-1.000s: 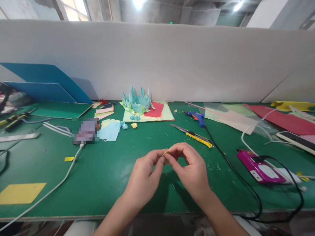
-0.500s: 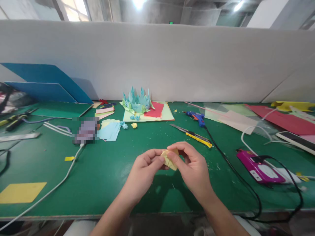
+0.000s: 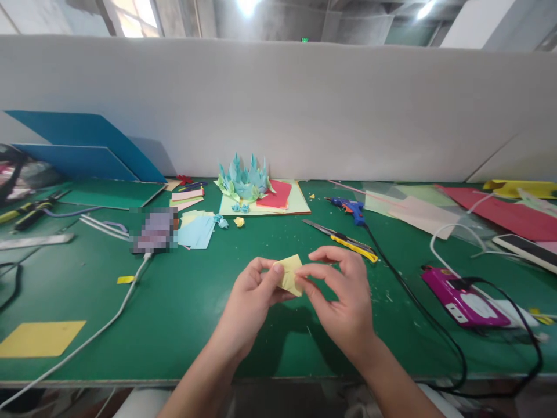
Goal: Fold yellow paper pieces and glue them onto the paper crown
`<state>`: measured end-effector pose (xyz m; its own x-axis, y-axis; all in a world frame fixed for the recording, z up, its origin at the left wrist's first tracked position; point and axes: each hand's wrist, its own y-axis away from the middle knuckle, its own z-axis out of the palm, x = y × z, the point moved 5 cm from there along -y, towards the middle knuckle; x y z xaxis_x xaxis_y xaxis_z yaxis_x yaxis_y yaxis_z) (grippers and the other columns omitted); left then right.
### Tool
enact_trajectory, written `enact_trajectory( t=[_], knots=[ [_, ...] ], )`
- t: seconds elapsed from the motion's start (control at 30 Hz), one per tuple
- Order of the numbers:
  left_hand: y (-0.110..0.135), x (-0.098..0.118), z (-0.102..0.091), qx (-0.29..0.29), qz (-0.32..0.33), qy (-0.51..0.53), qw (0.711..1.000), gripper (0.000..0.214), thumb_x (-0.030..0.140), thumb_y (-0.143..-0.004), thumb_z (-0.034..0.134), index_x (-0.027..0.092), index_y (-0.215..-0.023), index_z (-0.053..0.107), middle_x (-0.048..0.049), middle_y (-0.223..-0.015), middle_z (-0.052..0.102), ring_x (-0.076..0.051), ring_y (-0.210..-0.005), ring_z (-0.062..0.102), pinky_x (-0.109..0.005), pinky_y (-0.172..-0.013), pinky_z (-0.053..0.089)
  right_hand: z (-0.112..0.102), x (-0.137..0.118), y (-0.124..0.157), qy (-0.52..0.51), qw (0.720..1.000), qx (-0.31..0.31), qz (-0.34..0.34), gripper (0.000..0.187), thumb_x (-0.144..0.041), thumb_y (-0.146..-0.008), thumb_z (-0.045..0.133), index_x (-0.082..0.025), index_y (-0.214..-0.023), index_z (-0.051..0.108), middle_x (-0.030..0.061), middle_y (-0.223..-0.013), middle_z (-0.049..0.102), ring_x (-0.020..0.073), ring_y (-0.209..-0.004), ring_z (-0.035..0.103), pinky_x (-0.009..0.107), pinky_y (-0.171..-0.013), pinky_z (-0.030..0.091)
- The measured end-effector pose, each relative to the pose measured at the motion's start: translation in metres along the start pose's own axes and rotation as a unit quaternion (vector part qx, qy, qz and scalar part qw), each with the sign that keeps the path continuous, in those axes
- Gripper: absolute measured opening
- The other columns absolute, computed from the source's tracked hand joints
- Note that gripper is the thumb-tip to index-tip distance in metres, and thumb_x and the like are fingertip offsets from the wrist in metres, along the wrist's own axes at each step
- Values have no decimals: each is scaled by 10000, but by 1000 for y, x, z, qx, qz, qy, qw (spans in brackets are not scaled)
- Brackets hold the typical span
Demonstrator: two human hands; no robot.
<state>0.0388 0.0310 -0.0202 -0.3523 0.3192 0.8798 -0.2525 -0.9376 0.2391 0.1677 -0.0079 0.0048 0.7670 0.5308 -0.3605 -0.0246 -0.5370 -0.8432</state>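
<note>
Both my hands meet above the green table point(image 3: 183, 313) near its front edge, holding a small folded piece of pale yellow paper point(image 3: 290, 273) between them. My left hand point(image 3: 250, 299) pinches its left side with thumb and fingertips. My right hand point(image 3: 346, 302) pinches the right edge between thumb and forefinger, the other fingers raised and curled. The paper faces me, showing a flat, roughly square face.
Behind the hands lie a yellow utility knife point(image 3: 348, 239), a blue glue gun point(image 3: 348, 207) with a black cord, a blue-green paper crown point(image 3: 243, 181) on coloured sheets, a pink device point(image 3: 463, 296), a blurred phone point(image 3: 154, 231) on a white cable, and a yellow sheet point(image 3: 39, 338).
The yellow paper went from edge-on, nearly hidden between my fingertips, to turned and spread so its flat face shows. My hands moved slightly apart.
</note>
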Motion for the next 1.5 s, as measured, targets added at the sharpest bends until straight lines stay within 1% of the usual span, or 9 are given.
enact_trajectory(
  t=[0.13,0.23,0.43,0.6,0.73,0.87,1.0,1.2,1.5],
  knots=[
    [1,2,-2,17,22,23,999,388,431,-607,798,168,-759,556,-23,-760,717,-145,-702,656,-275,-700,539,3,-11,2,37,994,-21,-97,210,-70,-871,556,-241,-893,678,27,-831,663,177,-806,548,335,-771,433],
    [3,1,-2,5,31,29,999,345,421,-674,755,177,-796,545,-63,-881,740,-175,-777,679,-318,-765,540,6,-12,3,36,992,-40,-113,153,-112,-886,571,-217,-930,673,27,-815,694,178,-780,545,334,-749,426],
    [3,0,0,-13,41,10,999,297,416,-698,727,166,-819,621,-77,-926,749,-206,-862,679,-316,-791,536,7,-8,4,21,994,-36,-101,70,-165,-877,617,-204,-903,668,28,-788,701,173,-758,562,335,-733,429],
    [2,1,1,-22,34,-12,999,340,430,-687,730,144,-870,704,-86,-904,750,-220,-860,677,-327,-817,530,7,-6,2,-15,995,-41,-86,60,-155,-863,635,-196,-884,674,19,-767,697,157,-741,563,313,-722,435],
    [1,-1,2,-33,25,-21,999,363,454,-664,748,134,-833,723,-81,-846,751,-215,-815,679,-343,-831,530,7,-5,1,-28,995,-55,-79,60,-149,-851,646,-191,-872,684,18,-760,698,157,-730,555,313,-713,427],
    [1,-4,0,-35,21,-24,999,347,442,-701,727,131,-855,727,-79,-845,753,-202,-803,681,-333,-835,525,8,-4,2,-17,994,-67,-89,77,-152,-861,632,-188,-890,694,27,-771,698,163,-735,561,320,-708,420],
    [1,-4,0,-31,21,-23,999,328,431,-716,713,131,-845,733,-76,-839,755,-200,-803,681,-305,-804,528,8,-5,2,-12,993,-66,-96,93,-167,-878,611,-192,-906,696,29,-767,696,162,-731,570,316,-693,428],
    [2,0,2,-29,24,-22,999,283,397,-730,698,135,-829,742,-80,-829,757,-216,-831,682,-316,-824,522,8,-5,3,-14,994,-60,-89,98,-148,-875,612,-201,-899,691,26,-768,688,151,-736,591,309,-682,443],
    [4,1,3,-36,27,-18,999,298,426,-695,732,150,-807,732,-74,-868,757,-206,-836,680,-319,-840,516,10,-3,2,-53,997,-51,-20,78,-137,-860,613,-203,-831,643,25,-784,667,157,-762,604,312,-693,460]
  ],
)
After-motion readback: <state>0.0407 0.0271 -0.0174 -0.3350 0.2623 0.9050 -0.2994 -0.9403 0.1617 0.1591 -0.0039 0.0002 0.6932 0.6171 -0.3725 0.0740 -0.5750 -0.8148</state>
